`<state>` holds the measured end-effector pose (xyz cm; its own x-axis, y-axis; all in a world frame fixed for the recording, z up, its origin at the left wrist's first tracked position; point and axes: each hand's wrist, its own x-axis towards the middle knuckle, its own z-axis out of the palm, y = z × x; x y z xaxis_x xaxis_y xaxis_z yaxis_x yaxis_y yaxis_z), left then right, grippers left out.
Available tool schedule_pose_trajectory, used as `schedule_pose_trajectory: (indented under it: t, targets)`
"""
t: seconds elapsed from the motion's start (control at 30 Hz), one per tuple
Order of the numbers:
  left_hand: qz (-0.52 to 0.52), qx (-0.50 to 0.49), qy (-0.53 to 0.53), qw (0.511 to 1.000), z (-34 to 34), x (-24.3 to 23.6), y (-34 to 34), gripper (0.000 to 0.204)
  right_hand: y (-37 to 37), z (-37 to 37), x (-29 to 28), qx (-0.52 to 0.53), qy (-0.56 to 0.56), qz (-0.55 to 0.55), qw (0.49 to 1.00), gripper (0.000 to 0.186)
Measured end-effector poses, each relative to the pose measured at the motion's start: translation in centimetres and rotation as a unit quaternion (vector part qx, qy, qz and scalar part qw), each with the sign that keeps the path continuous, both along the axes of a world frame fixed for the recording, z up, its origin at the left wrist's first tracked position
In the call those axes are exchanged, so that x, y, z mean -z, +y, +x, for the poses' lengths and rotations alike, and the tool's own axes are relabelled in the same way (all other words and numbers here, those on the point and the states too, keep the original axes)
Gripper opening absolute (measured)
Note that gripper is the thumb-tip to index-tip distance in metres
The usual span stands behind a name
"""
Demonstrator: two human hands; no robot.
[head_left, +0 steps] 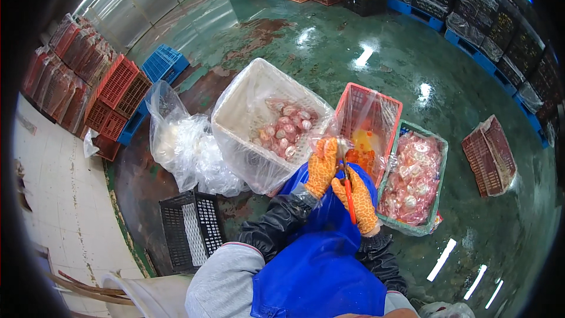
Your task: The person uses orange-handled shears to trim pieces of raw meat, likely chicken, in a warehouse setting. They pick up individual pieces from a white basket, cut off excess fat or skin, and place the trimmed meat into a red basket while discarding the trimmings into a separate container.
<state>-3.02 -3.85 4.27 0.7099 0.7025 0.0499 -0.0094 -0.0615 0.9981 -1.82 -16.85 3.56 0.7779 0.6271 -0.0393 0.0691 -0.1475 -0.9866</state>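
Note:
My left hand (321, 169), in an orange patterned glove, is closed around a small pale pink, wet-looking piece (323, 143), mostly hidden by the fingers. Close beside it, my right hand (360, 205), in a matching glove, grips a long red-handled tool (349, 193). The tool's dark metal end lies near the left fingers. Both hands are over my blue apron (312, 265), at the near edge of a plastic-lined white crate (235, 103) with pink-and-white rounded pieces (285, 129). To its right, a lined red crate (368, 97) contains orange and yellow soft pieces (364, 147).
A green crate (442, 159) full of similar pink pieces stands at the right. Clear plastic bags (197, 153) and a black crate (191, 229) lie left. An empty reddish crate (489, 156) sits farther right. Stacked crates (118, 91) and blue pallets (471, 50) line the wet green floor.

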Motion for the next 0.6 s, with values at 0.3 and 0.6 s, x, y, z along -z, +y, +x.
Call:
schedule_pose_trajectory:
  t: [0.3, 0.6]
  targets:
    - [-0.060, 0.079, -0.039, 0.994, -0.3, 0.1, -0.1, 0.026, -0.8, 0.6, 0.5, -0.022, -0.007, 0.009, 1.000, 0.041]
    - [-0.225, 0.135, -0.023, 0.965, 0.0, 1.5, 2.1, 0.022, -2.0, 1.2, -3.7, -0.075, 0.311, -0.016, 0.947, 0.045]
